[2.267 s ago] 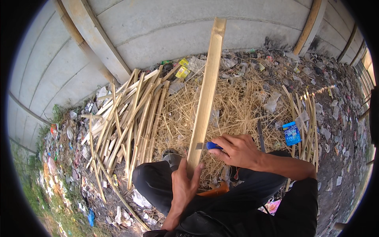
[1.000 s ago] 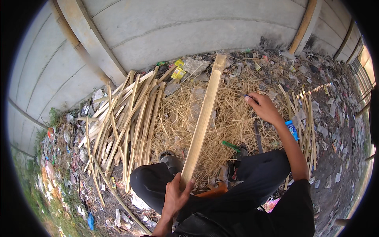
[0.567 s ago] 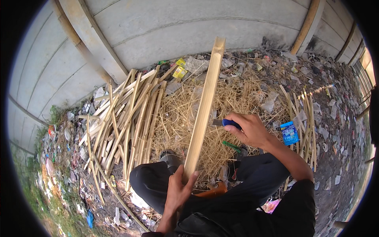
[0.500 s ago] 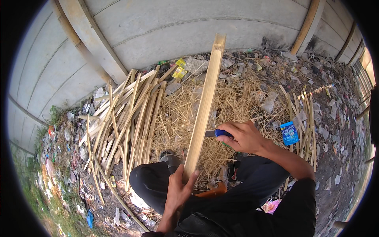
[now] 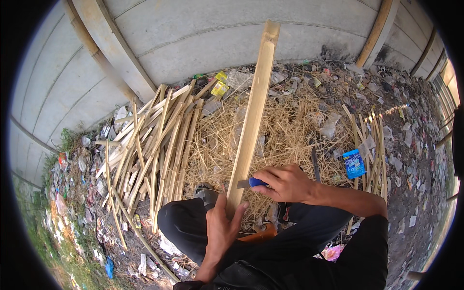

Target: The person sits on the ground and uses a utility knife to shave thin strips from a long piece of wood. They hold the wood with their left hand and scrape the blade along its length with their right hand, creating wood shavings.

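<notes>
A long, pale split bamboo strip [image 5: 255, 108] slants up and away in front of me, its far end against the wall in view. My left hand [image 5: 222, 228] is closed around its near end, thumb along the right edge. In my right hand [image 5: 288, 183] is a knife [image 5: 256, 182] with a blue handle, gripped in closed fingers. Its short blade lies over the strip just above my left hand; whether it cuts into the wood is too small to tell. Curly bamboo shavings [image 5: 285, 121] cover the ground beneath.
To the left lies a heap of split bamboo strips [image 5: 166, 145]. A smaller bundle of thin strips [image 5: 377, 154] is at the right, beside a blue packet [image 5: 354, 163]. A dark flat bar [image 5: 315, 164] rests on the shavings. Behind stands a grey panel wall [image 5: 203, 34].
My right hand and knife have come nearer to me, down the strip toward my left hand. The strip's far end has shifted farther up in view.
</notes>
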A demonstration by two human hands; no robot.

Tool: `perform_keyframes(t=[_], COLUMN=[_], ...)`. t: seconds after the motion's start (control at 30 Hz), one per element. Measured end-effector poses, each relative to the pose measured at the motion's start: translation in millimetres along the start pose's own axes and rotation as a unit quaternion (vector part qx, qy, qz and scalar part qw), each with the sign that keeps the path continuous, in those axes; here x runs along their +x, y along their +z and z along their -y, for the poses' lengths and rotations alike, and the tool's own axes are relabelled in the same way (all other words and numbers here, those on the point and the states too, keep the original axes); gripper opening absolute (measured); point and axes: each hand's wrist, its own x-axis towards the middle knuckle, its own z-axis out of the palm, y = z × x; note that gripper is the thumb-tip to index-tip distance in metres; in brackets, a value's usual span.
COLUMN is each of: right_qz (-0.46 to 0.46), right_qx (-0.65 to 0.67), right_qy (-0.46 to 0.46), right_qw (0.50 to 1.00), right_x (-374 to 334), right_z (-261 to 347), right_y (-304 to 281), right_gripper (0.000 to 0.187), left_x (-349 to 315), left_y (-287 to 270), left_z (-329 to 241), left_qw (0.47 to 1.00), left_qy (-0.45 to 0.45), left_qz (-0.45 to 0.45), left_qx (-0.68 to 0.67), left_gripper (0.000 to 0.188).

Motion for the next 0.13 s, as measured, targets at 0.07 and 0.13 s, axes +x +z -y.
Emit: perform_keyframes(t=[0.07,0.13], right_qz=[0.002,0.005], right_qx=[0.003,0.003], right_qy=[-0.001,0.003], right_qw=[1.0,1.0], right_x=[0.7,2.3], right_z=[1.1,3.3], right_y=[0.5,-1.7], right_gripper=[0.033,0.033], left_x=[-0.3,-0.2], left_y=[1.9,3.2], left_z=[-0.6,-0.3], left_qw=[1.0,1.0], left_qy=[0.004,0.006], left_qz=[-0.01,-0.015], left_qx=[0.001,0.002], left_gripper=[0.032,0.032])
